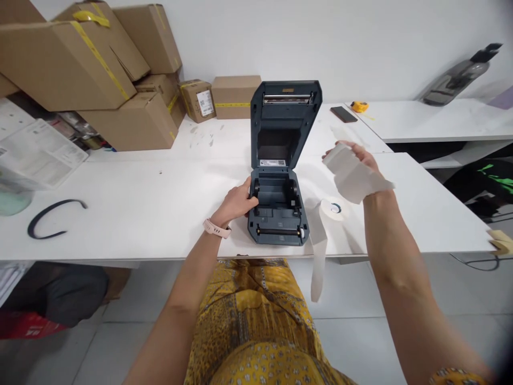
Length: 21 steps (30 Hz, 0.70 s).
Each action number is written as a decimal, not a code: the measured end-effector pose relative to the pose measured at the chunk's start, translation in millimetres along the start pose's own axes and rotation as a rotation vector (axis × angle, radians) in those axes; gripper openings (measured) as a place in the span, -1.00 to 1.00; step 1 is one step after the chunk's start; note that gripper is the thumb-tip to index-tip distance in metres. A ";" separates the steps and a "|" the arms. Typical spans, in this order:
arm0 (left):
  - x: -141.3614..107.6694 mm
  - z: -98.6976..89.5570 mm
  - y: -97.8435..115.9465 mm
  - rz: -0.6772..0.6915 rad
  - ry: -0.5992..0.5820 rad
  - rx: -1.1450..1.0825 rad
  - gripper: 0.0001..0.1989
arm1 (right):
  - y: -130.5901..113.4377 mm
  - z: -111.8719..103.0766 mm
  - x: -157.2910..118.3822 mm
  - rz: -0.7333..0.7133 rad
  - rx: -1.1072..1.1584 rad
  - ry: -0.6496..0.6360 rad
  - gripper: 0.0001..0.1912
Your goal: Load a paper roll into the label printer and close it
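Observation:
A dark label printer [278, 214] stands on the white table with its lid [276, 118] raised. Its roll compartment holds no roll. My left hand [237, 202] grips the printer's left side wall, thumb over the rim. To the right of the printer, my right hand [360, 155] holds a torn, crumpled piece of white label paper [356, 176] above the table; some of its fingers are behind the paper. Below that hand lies a roll of white labels [326, 215] on its side, its loose strip [318, 262] hanging over the table's front edge.
Cardboard boxes [136, 120] are stacked at the back left, with smaller boxes [236, 96] against the wall. A black curved band [34, 219] lies at left. A phone [343, 114], a yellow tape measure [359, 106] and a pump bottle [457, 80] are at the back right.

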<state>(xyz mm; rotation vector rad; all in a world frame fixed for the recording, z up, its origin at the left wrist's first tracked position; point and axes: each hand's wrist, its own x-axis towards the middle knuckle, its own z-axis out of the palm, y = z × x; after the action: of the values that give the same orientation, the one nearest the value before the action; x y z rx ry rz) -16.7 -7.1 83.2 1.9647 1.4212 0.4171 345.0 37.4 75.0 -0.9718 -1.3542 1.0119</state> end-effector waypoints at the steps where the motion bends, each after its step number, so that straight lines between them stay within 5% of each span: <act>1: 0.4 0.3 -0.5 -0.001 0.002 0.005 -0.19 | 14.4 -2.7 3.8 0.040 -0.016 0.017 -0.34; 6: 0.6 1.1 -1.8 -0.006 0.000 -0.018 -0.13 | 66.8 8.5 11.7 0.161 -0.125 0.044 -0.41; 12: 0.0 1.0 -2.8 0.002 -0.003 -0.043 -0.17 | 72.8 17.3 -2.7 0.288 -0.262 -0.065 -0.30; 17: 0.6 1.5 -4.0 0.008 -0.002 -0.047 -0.18 | 57.1 -13.4 -60.9 0.346 -0.158 0.134 -0.44; 21: 1.1 1.8 -4.2 0.001 -0.018 -0.056 -0.18 | 36.4 -25.0 -121.2 0.401 -0.170 -0.077 -0.21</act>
<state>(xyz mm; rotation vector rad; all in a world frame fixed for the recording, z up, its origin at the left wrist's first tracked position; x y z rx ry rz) -18.2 -5.9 78.9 1.9199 1.3822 0.4344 373.3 -67.2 5.0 -1.3821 -1.3537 1.2571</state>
